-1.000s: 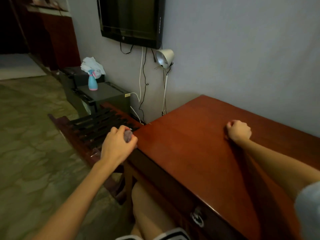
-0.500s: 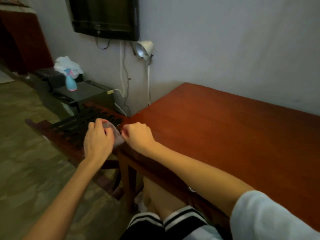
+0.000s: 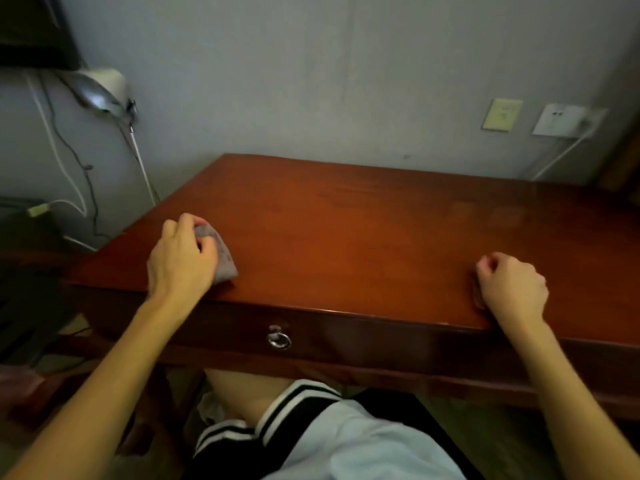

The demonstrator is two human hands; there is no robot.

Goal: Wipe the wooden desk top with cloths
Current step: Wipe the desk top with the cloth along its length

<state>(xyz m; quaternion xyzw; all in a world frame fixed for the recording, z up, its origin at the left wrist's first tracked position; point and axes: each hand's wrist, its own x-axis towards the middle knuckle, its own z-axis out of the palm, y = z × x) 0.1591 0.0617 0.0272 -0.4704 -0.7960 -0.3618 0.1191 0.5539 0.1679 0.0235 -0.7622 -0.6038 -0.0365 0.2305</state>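
Okay, left hand is clamped on a grey cloth, fingers curled over it and pressing it to the desk near the front-left corner. Right hand sits on the top near the front edge, well apart from the left, with its fingers curled in. A dark patch shows at its inner side, maybe a second cloth or just shadow, so I cannot tell if it grips anything. Risks: the cloth is bunched, so little of it touches the wood and a stroke may leave streaks or unwiped strips. It is also close to the corner, so a stroke outward could run it off the edge and lose contact. If the right hand has no cloth, its bare knuckles would smear the glossy finish. Wiping along the back edge could snag the white lead that drops from the sockets to the desk's far right. Surface: dark red-brown wood, polished, nothing on it but hands and cloth, with a drawer and metal ring pull in front. Room: dim, with a grey wall behind. A lamp and hanging cables are at the left, under the corner of a dark screen.
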